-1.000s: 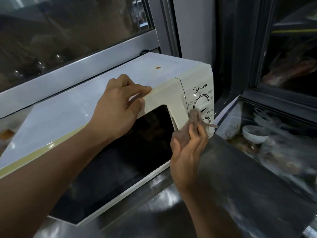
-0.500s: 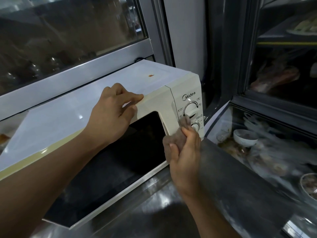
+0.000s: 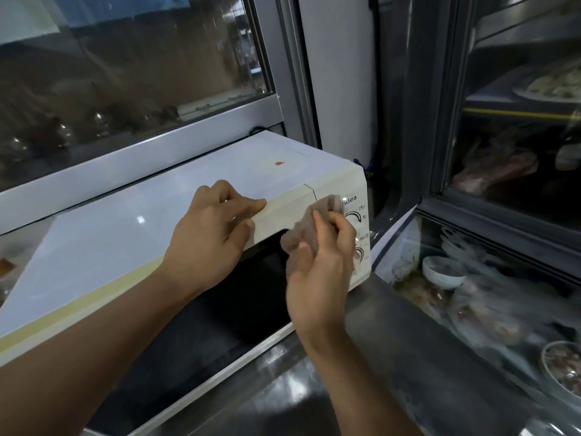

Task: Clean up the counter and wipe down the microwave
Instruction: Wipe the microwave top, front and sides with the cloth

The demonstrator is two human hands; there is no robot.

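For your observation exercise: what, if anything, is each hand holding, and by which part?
The right hand holds a bunched brown cloth by its lower part. The left hand holds nothing; it rests on the microwave top's front edge.
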